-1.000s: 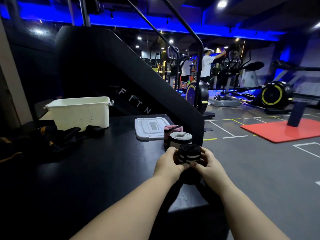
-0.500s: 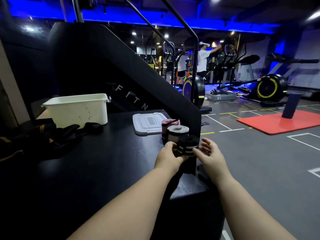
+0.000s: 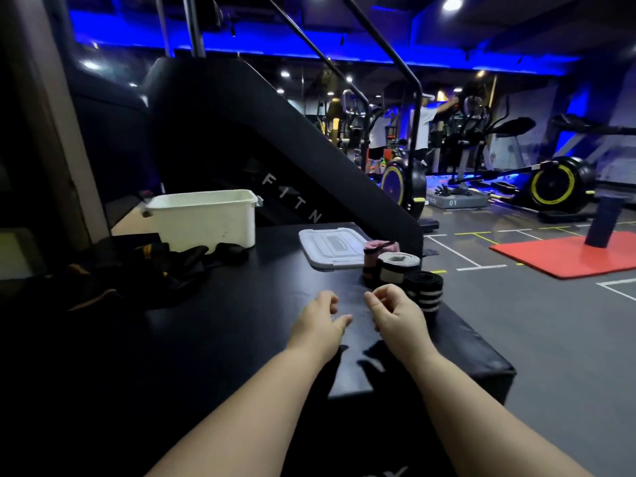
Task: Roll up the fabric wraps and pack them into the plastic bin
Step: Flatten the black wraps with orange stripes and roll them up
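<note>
Hovering over the black table (image 3: 206,321), your left hand (image 3: 320,321) and right hand (image 3: 395,315) held nothing, fingers loosely curled. The black roll (image 3: 425,294) stood just right of your right hand, the white roll (image 3: 395,270) and pink roll (image 3: 373,256) behind it, the bin (image 3: 206,222) far left. A blue-lit gym lay beyond.

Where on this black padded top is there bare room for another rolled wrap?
Bare: the black padded top between the loose dark wrap pile and the grey plastic lid, in front of the white plastic bin. Crowded: the right edge, where a pink fabric roll, white fabric roll and black striped roll stand together.
</note>
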